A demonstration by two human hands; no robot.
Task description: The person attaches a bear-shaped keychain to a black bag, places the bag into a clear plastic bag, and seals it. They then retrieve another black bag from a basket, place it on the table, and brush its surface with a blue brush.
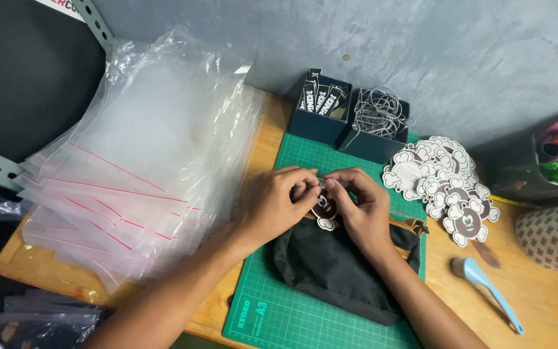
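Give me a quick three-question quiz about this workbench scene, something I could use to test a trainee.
1. True or false: both hands pinch the same small charm above the black pouch.
2. Which lies left of the green cutting mat: (a) a stack of clear zip bags, (b) a blue brush, (c) a pile of charms?
3. What fills the right-hand dark box at the mat's far edge?

Key
1. True: the left hand and right hand meet on the charm over the black pouch.
2. (a): the zip bags lie left of the cutting mat; the blue brush and charm pile lie right.
3. Silver ball chains.
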